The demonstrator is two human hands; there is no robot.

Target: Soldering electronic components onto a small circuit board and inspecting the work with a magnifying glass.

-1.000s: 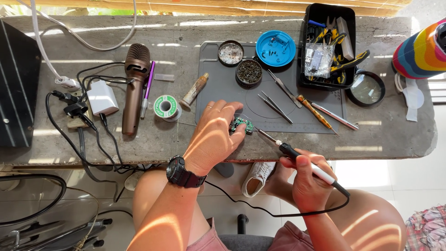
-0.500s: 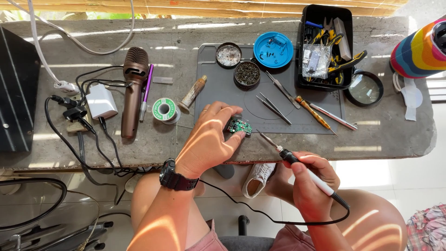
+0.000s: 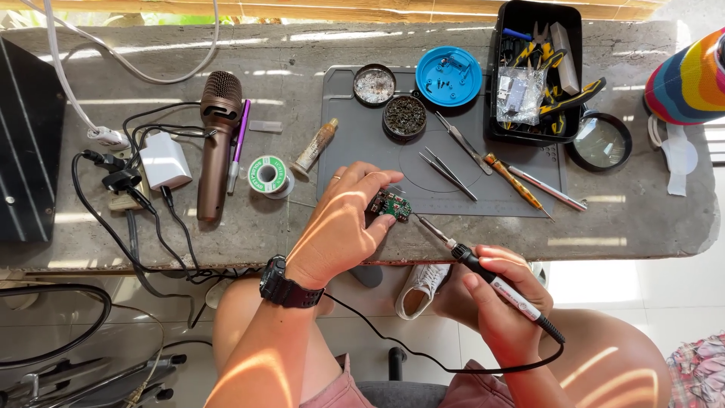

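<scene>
Passing a dark panel, a white charger with tangled black cables, and a brown microphone lying on the concrete bench. Next to these, a spool of solder and a small tube, both lying untouched, well apart from the work. Pinning a small green circuit board to the near edge of the grey mat with the left hand, fingers closed down on the board's left side. Gripping a soldering iron pen-fashion in the right hand, below the bench edge, tip aimed up-left and just beside the board, seemingly not yet touching. Judging from this: board placed and steadied, iron ready, joint apparently not begun, no solder brought near. Further right, tweezers and drivers loose on the mat, a blue lid, a black tray of pliers, a magnifying glass.
</scene>
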